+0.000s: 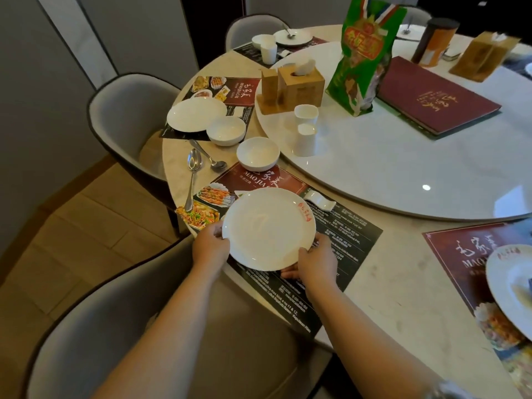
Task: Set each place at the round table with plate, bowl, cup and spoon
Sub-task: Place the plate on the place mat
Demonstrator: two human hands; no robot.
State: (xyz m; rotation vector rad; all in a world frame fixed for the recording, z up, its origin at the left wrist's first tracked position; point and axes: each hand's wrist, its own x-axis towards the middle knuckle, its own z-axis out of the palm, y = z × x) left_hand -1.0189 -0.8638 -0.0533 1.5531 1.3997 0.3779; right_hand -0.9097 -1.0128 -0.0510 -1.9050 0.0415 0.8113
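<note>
1. White glazed plate point(269, 228): rigid, breakable, likely slick; best held by opposite rims.
2. Left hand point(211, 243) and right hand point(315, 264) each grip its near edge.
3. It sits over the placemat point(354, 237); bowl point(258, 153) and spoons point(193, 175) lie beyond.

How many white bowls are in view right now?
3: one by the far chair's plate, one beside the left placemat's plate, one above the near placemat. Others may be hidden beyond the turntable.

Bare forearms, wristwatch point(444, 390) on right
</note>
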